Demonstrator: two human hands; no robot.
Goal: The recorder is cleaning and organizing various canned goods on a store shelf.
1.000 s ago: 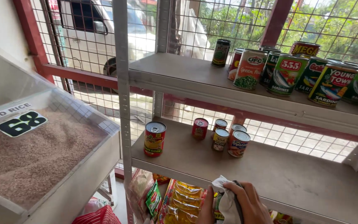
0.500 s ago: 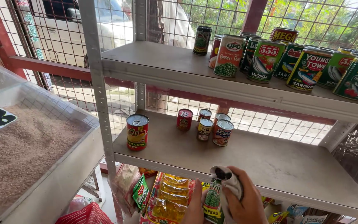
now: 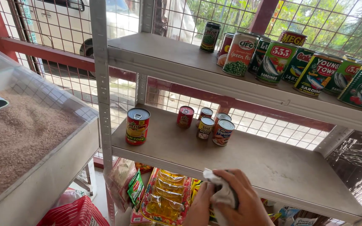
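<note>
My right hand is closed over a crumpled white and grey cloth at the front edge of the middle grey metal shelf. My left hand comes up from below and grips the same cloth on its left side; most of that hand is out of frame. Further back on this shelf stand a tall red corn can and a cluster of several small red cans. None of the cans touch my hands.
The top shelf carries a row of green and red cans at its right. A clear bin of brownish rice sits to the left. Snack packets hang below the shelf. Wire mesh closes the back.
The view has swung left and slightly down. My hands with the cloth have come up to the middle shelf's front edge.
</note>
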